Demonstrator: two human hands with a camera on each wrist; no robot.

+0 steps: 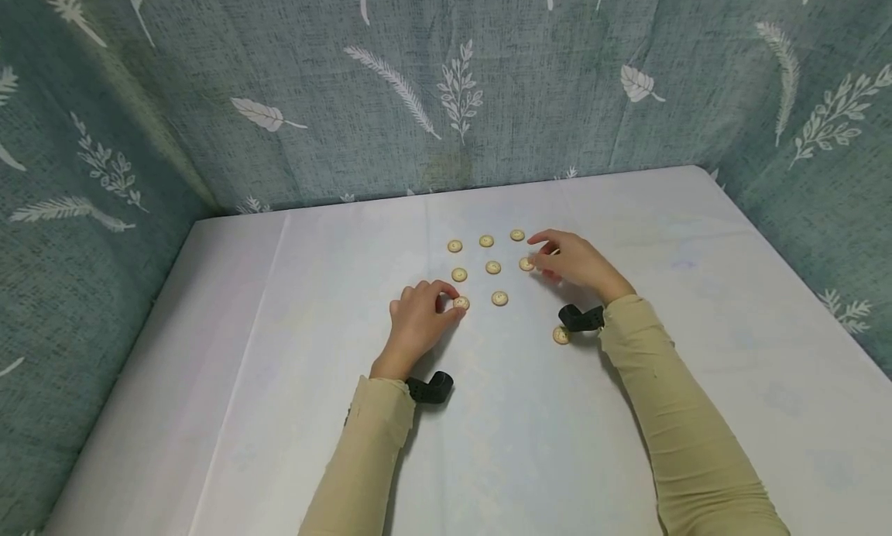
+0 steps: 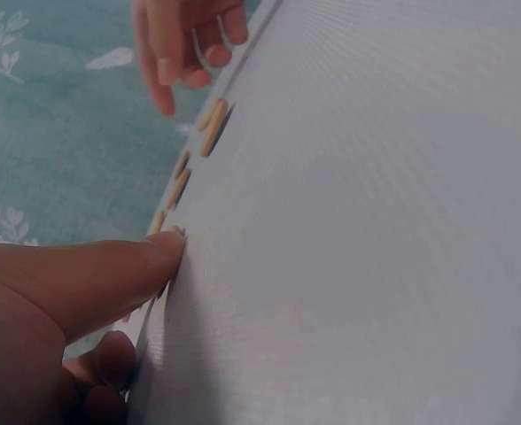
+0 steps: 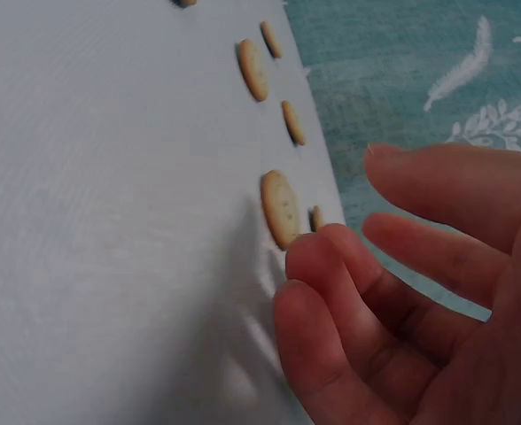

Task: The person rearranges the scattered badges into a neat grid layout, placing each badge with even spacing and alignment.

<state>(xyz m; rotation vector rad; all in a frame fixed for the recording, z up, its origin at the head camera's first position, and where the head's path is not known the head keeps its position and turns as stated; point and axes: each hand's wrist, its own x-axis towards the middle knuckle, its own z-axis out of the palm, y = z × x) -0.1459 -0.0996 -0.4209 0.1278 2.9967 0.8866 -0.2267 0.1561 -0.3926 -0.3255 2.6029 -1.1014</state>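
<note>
Several small round, pale button-shaped biscuits lie flat on the white-covered table in a grid. My left hand (image 1: 420,319) pinches the front-left biscuit (image 1: 461,304) between thumb and forefinger, low at the tabletop. In the left wrist view the thumb (image 2: 136,264) presses down at that biscuit's edge. Over at the right side of the grid, my right hand (image 1: 574,263) hovers with loosely bent, parted fingers. Its fingertips are right at the edge of a middle-row biscuit (image 3: 280,210), and nothing shows held between them.
Three biscuits form the back row, including one (image 1: 486,241) in its middle. Another biscuit (image 1: 560,335) lies apart at the front right, beneath the right wrist's black camera (image 1: 581,317). A green leaf-patterned curtain (image 1: 313,94) stands behind the table (image 1: 279,412).
</note>
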